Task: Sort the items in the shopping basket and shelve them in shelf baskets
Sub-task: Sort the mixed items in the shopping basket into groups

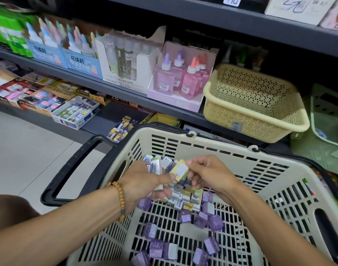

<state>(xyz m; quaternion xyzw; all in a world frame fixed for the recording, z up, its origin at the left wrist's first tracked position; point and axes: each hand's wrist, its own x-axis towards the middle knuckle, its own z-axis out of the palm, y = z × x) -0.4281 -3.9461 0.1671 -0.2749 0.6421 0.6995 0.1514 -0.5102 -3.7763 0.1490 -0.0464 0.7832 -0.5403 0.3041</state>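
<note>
Your left hand point(145, 181) clutches a stack of small erasers point(156, 166) over the shopping basket point(279, 189) while your right hand point(206, 173) pinches a yellow-edged eraser point(180, 169), so overloading that stack could spill it back among the purple ones point(215, 222).

We look down and forward from head height, close over the shopping basket point(231, 150) where both hands meet. Beyond the grip the shelf point(125, 95) runs slantwise across our single wide view, bowed at the edges.
</note>
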